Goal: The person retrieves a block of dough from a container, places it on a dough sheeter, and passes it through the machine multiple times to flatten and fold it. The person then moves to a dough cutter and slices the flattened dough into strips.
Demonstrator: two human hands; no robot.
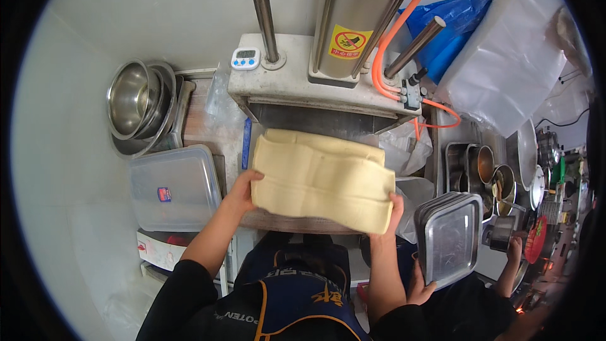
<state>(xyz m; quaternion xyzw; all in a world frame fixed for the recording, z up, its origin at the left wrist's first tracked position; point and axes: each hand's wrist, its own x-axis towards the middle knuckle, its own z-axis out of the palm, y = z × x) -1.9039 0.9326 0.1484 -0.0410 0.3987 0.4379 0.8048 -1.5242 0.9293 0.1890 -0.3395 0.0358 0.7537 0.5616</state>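
Note:
A wide, folded sheet of pale yellow dough [322,177] spans the space between my two hands, in front of a pneumatic press [326,90]. My left hand [245,189] grips its left end, with the thumb on top. At the right end my right hand [393,213] holds the edge, its fingers partly hidden by the dough. The far part of the dough lies at the mouth of the press, under the metal cylinder [350,23]. A blue strip [246,144] lies just left of the dough. A white digital timer [245,58] sits on top of the press.
Nested steel bowls [130,99] and a clear plastic lid [173,189] are at the left. On the right, a co-worker's hand [419,286] holds stacked metal trays [452,241] close to my right forearm. Orange air hoses [383,57], plastic bags [511,52] and metal pans [506,184] stand beyond.

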